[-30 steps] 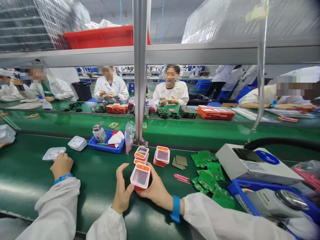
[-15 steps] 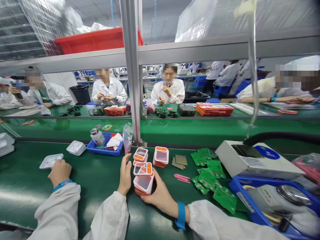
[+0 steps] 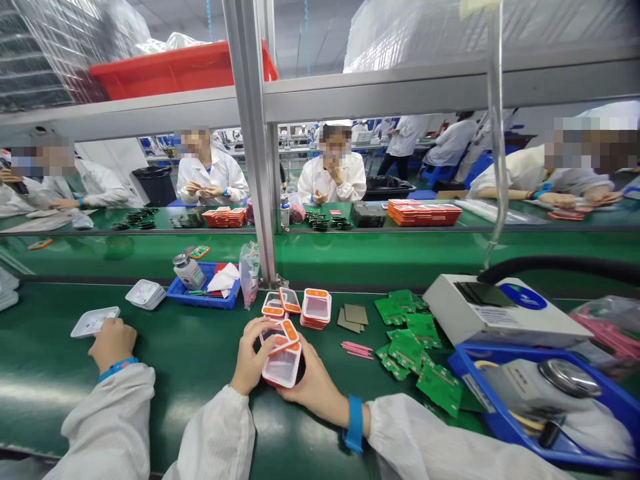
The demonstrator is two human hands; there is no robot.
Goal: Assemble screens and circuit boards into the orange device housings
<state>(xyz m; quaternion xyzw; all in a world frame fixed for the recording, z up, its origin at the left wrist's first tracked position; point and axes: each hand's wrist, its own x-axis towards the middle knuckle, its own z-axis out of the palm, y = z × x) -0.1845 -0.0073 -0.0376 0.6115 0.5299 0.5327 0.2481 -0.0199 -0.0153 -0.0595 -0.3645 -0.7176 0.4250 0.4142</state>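
Note:
My left hand (image 3: 253, 353) is closed on the left side of a small orange-and-white plastic frame (image 3: 286, 337) with a clear window, which lies tilted over a stack. My right hand (image 3: 315, 377) wraps the right side of that stack of orange-and-white frames (image 3: 281, 368); its fingers are partly hidden behind it. Just beyond are another short stack of frames (image 3: 273, 305), a single frame (image 3: 290, 300) leaning on it, and a taller stack of frames (image 3: 317, 307).
To the left, a co-worker's hand (image 3: 114, 343) touches a white tray (image 3: 93, 323). Pink strips (image 3: 357, 349), grey-brown square pieces (image 3: 353, 317) and green circuit boards (image 3: 420, 353) lie to the right. Blue trays (image 3: 220, 301) and a white box device (image 3: 500, 317) stand farther out.
My left hand has moved in from beside the stack and closed on the top frame. A frame now leans on the short stack behind. The view has shifted slightly.

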